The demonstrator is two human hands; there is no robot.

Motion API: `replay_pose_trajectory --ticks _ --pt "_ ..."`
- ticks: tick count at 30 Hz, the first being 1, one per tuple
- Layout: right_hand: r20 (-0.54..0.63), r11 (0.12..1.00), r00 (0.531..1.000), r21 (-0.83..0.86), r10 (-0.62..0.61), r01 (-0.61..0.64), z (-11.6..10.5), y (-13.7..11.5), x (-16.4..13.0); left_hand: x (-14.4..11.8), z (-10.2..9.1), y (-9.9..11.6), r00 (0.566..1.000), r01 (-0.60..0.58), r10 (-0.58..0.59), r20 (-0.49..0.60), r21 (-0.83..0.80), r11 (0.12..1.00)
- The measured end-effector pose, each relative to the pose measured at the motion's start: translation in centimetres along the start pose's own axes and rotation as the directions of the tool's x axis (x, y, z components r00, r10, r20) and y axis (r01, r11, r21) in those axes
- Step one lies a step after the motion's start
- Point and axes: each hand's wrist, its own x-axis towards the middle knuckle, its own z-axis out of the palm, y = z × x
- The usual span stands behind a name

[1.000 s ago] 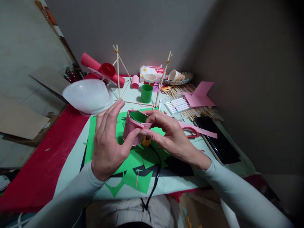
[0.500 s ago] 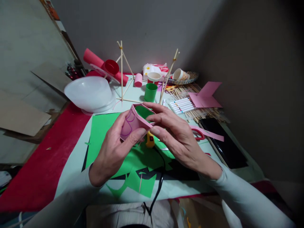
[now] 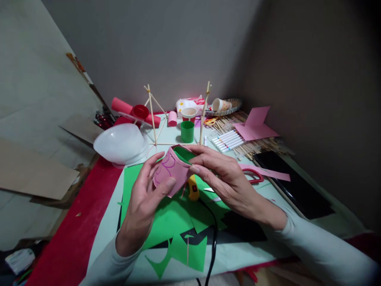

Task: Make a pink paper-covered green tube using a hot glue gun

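Observation:
Between my hands, above the table, is a pink paper cup shape with purple scalloped lines and a green inside. My left hand holds its left side, thumb across the front and fingers behind. At the upper right rim, my right hand pinches the edge between thumb and fingers. Just below lies a yellow-and-black glue gun with a black cord. Green paper sheets and offcuts spread under the hands. Red-handled scissors lie partly hidden behind my right hand.
A stick frame stands at the back around a green paper cylinder. White plastic bowls are stacked at left. Markers, folded pink paper and a black phone lie at right.
My view has tilted up and shifted, so the table sits lower. The pink cup has tilted slightly, and my left fingers have loosened and spread along its side.

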Motion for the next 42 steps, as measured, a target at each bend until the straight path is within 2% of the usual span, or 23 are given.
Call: replay_pose_trajectory --ticks 2,5,8,11,17,21,27,32,35,38,42 --pt "-0.051 0.999 0.998 0.022 0.045 -0.044 -0.1 0.2 0.1 0.1 -0.1 -0.1 0.995 0.008 -0.015 -0.097 -0.069 0.998" --pt "-0.142 0.991 0.981 0.049 0.129 -0.123 -0.2 0.4 0.3 0.2 -0.2 -0.2 0.980 -0.028 0.018 -0.200 -0.047 0.998" --pt "-0.228 0.982 0.958 0.107 0.176 -0.155 -0.1 0.6 0.5 0.0 -0.2 -0.5 0.988 -0.038 0.042 -0.151 0.031 0.999" --pt "-0.260 0.968 0.940 0.170 0.223 -0.182 0.2 0.6 0.6 -0.3 0.0 -0.7 0.992 -0.090 0.100 -0.076 0.128 0.988" --pt "-0.241 0.924 0.914 0.286 0.327 -0.255 0.5 0.3 0.3 -0.4 0.2 -0.8 0.943 -0.204 0.260 -0.208 0.259 0.944" --pt "-0.222 0.871 0.882 0.378 0.415 -0.314 0.8 0.3 0.4 -0.9 0.1 -0.9 0.914 -0.246 0.344 -0.214 0.383 0.891" --pt "-0.202 0.835 0.869 0.436 0.453 -0.334 1.2 0.6 0.0 -1.1 0.3 -0.7 0.854 -0.333 0.475 -0.210 0.481 0.811" --pt "-0.195 0.797 0.855 0.503 0.480 -0.333 1.5 0.5 -0.2 -1.4 0.5 -0.6 0.870 -0.336 0.467 -0.158 0.503 0.796" --pt "-0.178 0.757 0.840 0.556 0.512 -0.344 1.7 0.2 -0.2 -1.7 0.7 -0.8 0.864 -0.356 0.483 -0.144 0.504 0.787" --pt "-0.132 0.716 0.832 0.593 0.538 -0.369 1.8 -0.1 -0.2 -1.9 0.9 -1.0 0.851 -0.350 0.497 -0.170 0.522 0.778" --pt "-0.102 0.703 0.835 0.599 0.541 -0.383 1.6 0.0 -0.6 -1.6 1.1 -0.9 0.826 -0.340 0.519 -0.219 0.540 0.770"
